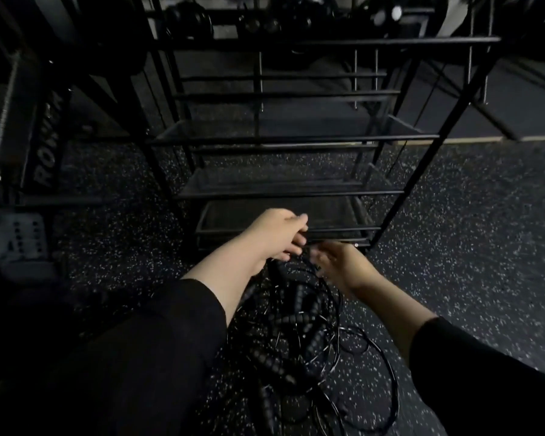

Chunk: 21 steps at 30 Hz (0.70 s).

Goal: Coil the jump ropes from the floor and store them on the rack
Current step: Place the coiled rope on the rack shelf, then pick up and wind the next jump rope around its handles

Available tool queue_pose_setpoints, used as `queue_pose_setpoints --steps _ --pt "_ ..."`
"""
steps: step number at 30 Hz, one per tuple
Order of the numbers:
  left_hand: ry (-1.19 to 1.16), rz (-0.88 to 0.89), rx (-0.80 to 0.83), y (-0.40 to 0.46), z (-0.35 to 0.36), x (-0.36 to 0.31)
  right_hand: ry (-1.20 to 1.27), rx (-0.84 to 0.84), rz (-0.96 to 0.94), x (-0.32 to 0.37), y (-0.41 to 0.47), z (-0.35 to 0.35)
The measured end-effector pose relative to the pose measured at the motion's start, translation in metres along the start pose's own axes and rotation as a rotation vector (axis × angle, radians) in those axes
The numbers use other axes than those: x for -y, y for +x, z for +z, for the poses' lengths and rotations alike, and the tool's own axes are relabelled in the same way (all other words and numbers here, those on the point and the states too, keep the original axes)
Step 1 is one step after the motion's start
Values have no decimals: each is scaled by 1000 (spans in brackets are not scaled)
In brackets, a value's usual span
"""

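A tangle of black jump ropes with ribbed handles and thin cords lies on the speckled floor below my arms. My left hand reaches forward over the pile, its fingers curled around a thin black cord. My right hand is close beside it, fingers bent and pinching the same cord, slightly blurred. Both hands hover in front of the lowest shelf of a black metal rack with several mesh shelves, which look bare.
Kettlebells sit on the rack's top level. A dark machine frame with white lettering stands at the left, a light weight stack below it. Speckled rubber floor spreads to the right.
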<state>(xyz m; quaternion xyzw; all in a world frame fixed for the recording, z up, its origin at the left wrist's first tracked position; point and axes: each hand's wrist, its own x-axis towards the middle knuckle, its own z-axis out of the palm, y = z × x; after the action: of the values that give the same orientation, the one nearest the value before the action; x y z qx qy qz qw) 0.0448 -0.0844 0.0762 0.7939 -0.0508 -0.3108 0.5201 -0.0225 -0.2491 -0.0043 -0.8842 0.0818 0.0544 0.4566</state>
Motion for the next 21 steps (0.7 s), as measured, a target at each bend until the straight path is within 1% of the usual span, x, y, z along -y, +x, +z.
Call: queue_pose_setpoints --steps 4,8,10,13,15,18,21 --pt "231 -86 -2 6 4 51 -233 131 165 -68 -29 17" --pt "497 -82 4 15 3 94 -323 297 270 -97 -45 51" --pt "574 -88 -2 21 2 109 -349 412 272 -98 -48 78" --pt "646 -38 -32 32 -3 125 -354 571 200 -95 -51 120" --pt "631 -31 -61 40 -6 132 -369 668 172 -97 -55 145" --pt "519 -46 -114 47 -17 139 -463 761 161 -110 -60 184" --pt "372 -76 -153 51 -28 144 -567 826 230 -120 -66 207"
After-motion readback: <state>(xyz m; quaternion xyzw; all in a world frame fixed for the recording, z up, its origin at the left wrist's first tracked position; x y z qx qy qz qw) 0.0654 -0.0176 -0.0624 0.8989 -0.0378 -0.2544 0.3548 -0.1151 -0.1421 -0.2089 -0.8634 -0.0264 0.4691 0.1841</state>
